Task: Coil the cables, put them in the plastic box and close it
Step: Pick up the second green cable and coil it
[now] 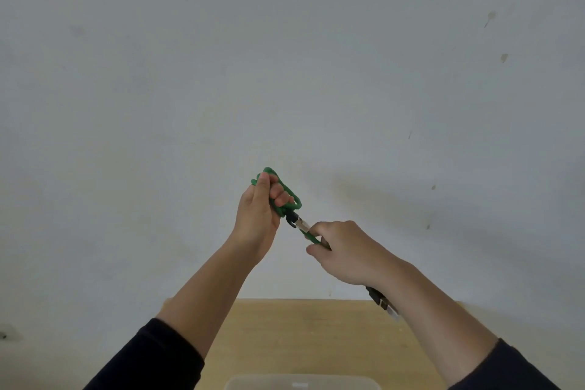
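Observation:
Both hands are raised in front of a pale wall. My left hand (258, 215) is closed around a small bundle of coiled green cable (289, 196), loops sticking out above and to the right of the fingers. A dark and silver plug (299, 222) hangs just below the bundle. My right hand (343, 250) pinches the loose green end of the same cable close to that plug. A second dark plug with a silver tip (381, 301) pokes out under my right wrist. The clear plastic box (302, 382) shows only as a rim at the bottom edge.
A light wooden table (285, 336) lies below the arms, against a pale grey wall (285, 73) with a few small marks. Dark sleeves cover both forearms near the frame's bottom corners.

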`<state>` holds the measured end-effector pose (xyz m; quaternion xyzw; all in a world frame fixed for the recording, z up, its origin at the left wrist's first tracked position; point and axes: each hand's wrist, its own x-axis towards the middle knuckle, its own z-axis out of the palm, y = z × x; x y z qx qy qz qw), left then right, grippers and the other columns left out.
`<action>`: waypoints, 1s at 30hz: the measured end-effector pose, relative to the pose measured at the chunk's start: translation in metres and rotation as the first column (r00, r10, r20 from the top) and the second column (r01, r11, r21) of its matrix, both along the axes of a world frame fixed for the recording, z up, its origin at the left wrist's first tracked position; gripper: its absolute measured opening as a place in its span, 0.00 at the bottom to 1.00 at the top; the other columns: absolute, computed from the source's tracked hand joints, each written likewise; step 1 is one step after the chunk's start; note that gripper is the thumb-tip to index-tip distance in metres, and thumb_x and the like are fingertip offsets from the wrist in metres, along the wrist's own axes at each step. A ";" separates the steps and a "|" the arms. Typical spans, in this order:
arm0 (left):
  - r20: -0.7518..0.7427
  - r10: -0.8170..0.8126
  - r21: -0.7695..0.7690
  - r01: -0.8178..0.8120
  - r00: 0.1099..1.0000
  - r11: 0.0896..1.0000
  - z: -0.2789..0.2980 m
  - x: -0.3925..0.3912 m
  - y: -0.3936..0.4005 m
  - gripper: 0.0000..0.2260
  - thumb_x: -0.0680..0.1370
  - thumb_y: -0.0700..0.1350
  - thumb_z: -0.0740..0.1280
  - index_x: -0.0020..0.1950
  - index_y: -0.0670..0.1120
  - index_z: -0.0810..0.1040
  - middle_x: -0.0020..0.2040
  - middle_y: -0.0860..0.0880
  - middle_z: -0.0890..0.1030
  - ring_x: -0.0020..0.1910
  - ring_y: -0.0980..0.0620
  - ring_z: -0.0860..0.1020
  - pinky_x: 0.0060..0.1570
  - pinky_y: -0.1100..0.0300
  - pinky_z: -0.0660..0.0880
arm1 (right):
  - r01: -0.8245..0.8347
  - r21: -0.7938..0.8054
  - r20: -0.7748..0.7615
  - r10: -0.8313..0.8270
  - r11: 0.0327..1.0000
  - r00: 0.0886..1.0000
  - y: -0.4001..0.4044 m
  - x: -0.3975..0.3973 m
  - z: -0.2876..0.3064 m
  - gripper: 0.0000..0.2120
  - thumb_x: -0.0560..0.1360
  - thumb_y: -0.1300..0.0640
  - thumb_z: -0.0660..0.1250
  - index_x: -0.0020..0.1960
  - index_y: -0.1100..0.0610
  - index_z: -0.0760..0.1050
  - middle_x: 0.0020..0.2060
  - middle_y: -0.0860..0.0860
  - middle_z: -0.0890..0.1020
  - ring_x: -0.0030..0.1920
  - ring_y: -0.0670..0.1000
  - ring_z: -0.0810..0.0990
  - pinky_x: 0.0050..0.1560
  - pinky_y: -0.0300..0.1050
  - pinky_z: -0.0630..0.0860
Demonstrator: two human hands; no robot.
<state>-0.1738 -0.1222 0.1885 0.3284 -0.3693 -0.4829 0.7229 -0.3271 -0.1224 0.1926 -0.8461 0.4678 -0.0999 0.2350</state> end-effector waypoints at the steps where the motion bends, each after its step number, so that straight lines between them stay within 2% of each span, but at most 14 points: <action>1: 0.001 0.010 0.001 -0.010 1.000 1.000 0.001 0.001 0.000 0.13 0.83 0.45 0.51 0.41 0.45 0.66 0.29 0.53 0.63 0.28 0.56 0.65 0.41 0.61 0.68 | 0.008 -0.018 0.043 -0.008 1.000 0.999 0.002 0.001 0.000 0.14 0.77 0.51 0.60 0.60 0.55 0.66 0.42 0.54 0.78 0.34 0.53 0.74 0.33 0.45 0.69; 5: 0.047 -0.021 -0.006 0.022 0.999 1.000 0.000 -0.001 0.005 0.12 0.83 0.45 0.51 0.41 0.44 0.67 0.29 0.53 0.62 0.29 0.55 0.64 0.42 0.60 0.68 | 0.016 -0.042 0.280 -0.004 0.999 0.960 0.009 0.005 -0.001 0.25 0.77 0.49 0.61 0.68 0.40 0.53 0.28 0.53 0.74 0.29 0.50 0.72 0.31 0.41 0.69; 7: 0.097 -0.068 -0.022 0.071 0.993 0.997 -0.002 -0.003 0.010 0.12 0.83 0.45 0.50 0.43 0.44 0.66 0.30 0.53 0.63 0.30 0.55 0.66 0.43 0.59 0.69 | 0.008 -0.035 0.385 0.006 0.999 0.923 0.009 0.007 -0.005 0.21 0.77 0.49 0.61 0.68 0.38 0.59 0.28 0.55 0.76 0.27 0.48 0.71 0.30 0.37 0.70; 9: 0.116 -0.112 -0.051 0.118 0.987 0.992 -0.003 -0.006 0.014 0.11 0.83 0.45 0.50 0.44 0.44 0.66 0.31 0.53 0.65 0.32 0.55 0.68 0.44 0.60 0.70 | 0.040 -0.021 0.544 -0.022 0.999 0.839 0.008 0.008 -0.010 0.16 0.78 0.51 0.62 0.64 0.39 0.68 0.26 0.54 0.75 0.23 0.44 0.69 0.27 0.33 0.67; 12: 0.055 -0.171 -0.101 0.176 0.984 0.979 -0.001 -0.013 0.019 0.11 0.83 0.45 0.49 0.44 0.44 0.67 0.33 0.52 0.68 0.35 0.54 0.70 0.45 0.59 0.71 | 0.082 0.063 0.727 -0.102 0.995 0.679 0.009 0.011 -0.022 0.13 0.77 0.53 0.64 0.57 0.36 0.74 0.23 0.51 0.73 0.21 0.44 0.66 0.25 0.35 0.65; 14: -0.002 -0.213 -0.114 0.211 0.977 0.971 0.000 -0.017 0.021 0.12 0.83 0.45 0.50 0.44 0.44 0.67 0.33 0.52 0.70 0.35 0.54 0.71 0.42 0.60 0.74 | 0.116 0.100 0.779 -0.150 0.988 0.609 0.008 0.013 -0.027 0.13 0.76 0.54 0.66 0.55 0.37 0.76 0.21 0.49 0.72 0.20 0.45 0.64 0.25 0.36 0.64; 17: -0.062 -0.251 -0.124 0.242 0.966 0.962 -0.001 -0.021 0.020 0.12 0.82 0.46 0.50 0.43 0.44 0.68 0.34 0.52 0.73 0.37 0.54 0.74 0.43 0.58 0.76 | 0.190 0.049 0.776 -0.157 0.981 0.611 0.007 0.014 -0.029 0.11 0.74 0.55 0.68 0.54 0.41 0.77 0.21 0.49 0.70 0.21 0.45 0.64 0.26 0.36 0.64; 20: -0.101 -0.241 -0.106 0.230 0.965 0.967 -0.002 -0.021 0.018 0.12 0.81 0.47 0.52 0.49 0.45 0.73 0.44 0.50 0.77 0.49 0.54 0.77 0.51 0.59 0.77 | 0.260 -0.066 0.762 -0.120 0.963 0.636 0.006 0.014 -0.028 0.09 0.73 0.55 0.69 0.51 0.43 0.77 0.22 0.53 0.69 0.23 0.46 0.63 0.26 0.35 0.62; 22: -0.116 -0.213 -0.060 0.207 0.970 0.976 -0.002 -0.023 0.017 0.13 0.81 0.47 0.53 0.54 0.43 0.75 0.50 0.48 0.78 0.55 0.54 0.77 0.54 0.60 0.77 | 0.319 -0.131 0.761 -0.111 0.939 0.639 0.006 0.015 -0.028 0.08 0.73 0.56 0.70 0.51 0.47 0.78 0.22 0.49 0.68 0.23 0.46 0.63 0.26 0.31 0.62; 24: -0.109 -0.172 -0.002 0.173 0.979 0.985 -0.001 -0.024 0.018 0.14 0.81 0.46 0.55 0.53 0.42 0.77 0.49 0.48 0.80 0.54 0.54 0.79 0.53 0.60 0.78 | 0.365 -0.170 0.759 -0.114 0.915 0.641 0.005 0.014 -0.030 0.07 0.73 0.58 0.70 0.50 0.51 0.78 0.20 0.45 0.69 0.23 0.46 0.64 0.26 0.31 0.62; 28: 0.110 0.056 0.151 -0.072 0.992 0.986 -0.002 -0.026 0.022 0.12 0.80 0.44 0.60 0.45 0.40 0.80 0.43 0.45 0.82 0.48 0.47 0.82 0.55 0.56 0.76 | 0.355 -0.266 0.715 -0.064 0.896 0.697 0.005 0.011 -0.033 0.07 0.73 0.61 0.70 0.51 0.55 0.78 0.26 0.33 0.75 0.25 0.44 0.70 0.27 0.29 0.63; 30: 0.224 0.160 0.202 -0.206 0.961 0.957 -0.002 -0.028 0.021 0.12 0.80 0.44 0.60 0.44 0.40 0.79 0.42 0.44 0.82 0.46 0.46 0.83 0.53 0.55 0.78 | 0.338 -0.310 0.674 -0.045 0.888 0.737 0.006 0.011 -0.034 0.08 0.73 0.60 0.69 0.52 0.56 0.77 0.26 0.36 0.76 0.27 0.44 0.72 0.29 0.29 0.65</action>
